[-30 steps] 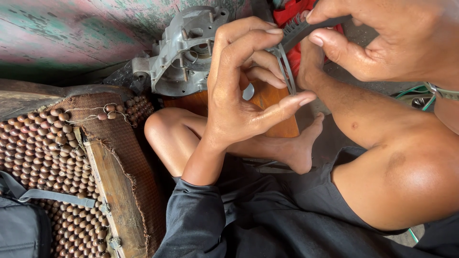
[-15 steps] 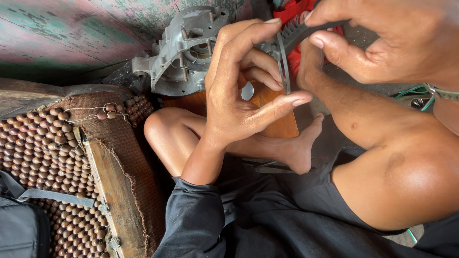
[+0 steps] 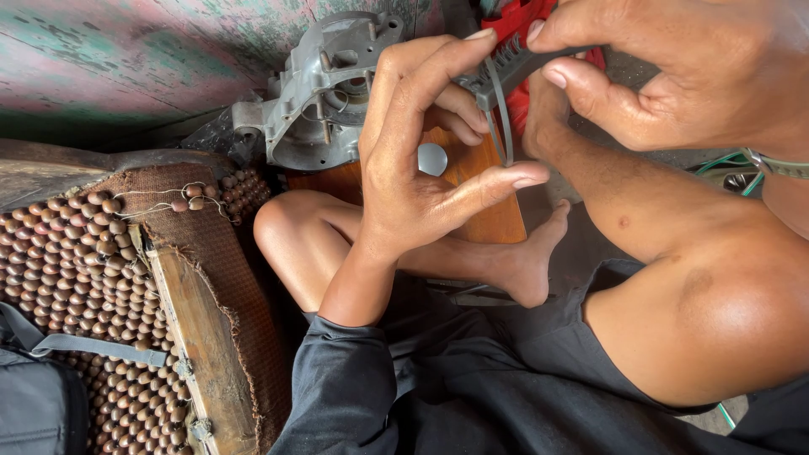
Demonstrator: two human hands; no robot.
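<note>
Above my crossed legs I hold up a small dark ribbed part (image 3: 511,61). My right hand (image 3: 674,72) pinches it from the right between thumb and fingers. A thin grey metal band (image 3: 503,118) hangs from the part in a narrow loop. My left hand (image 3: 421,177) closes on that band, forefinger tip on the part's top edge and thumb tip at the loop's lower end. The middle fingers curl behind the band.
A grey cast metal casing (image 3: 324,84) stands beyond my left knee, beside a wooden board (image 3: 484,219) with a round grey disc (image 3: 432,158) on it. A beaded seat mat (image 3: 76,270) and a grey bag (image 3: 34,404) lie at left. Something red (image 3: 527,17) and green wires (image 3: 716,160) lie behind my hands.
Both hands have lifted the part slightly. My left forefinger has slid up to the part's top edge; the thumb stays at the band's lower end.
</note>
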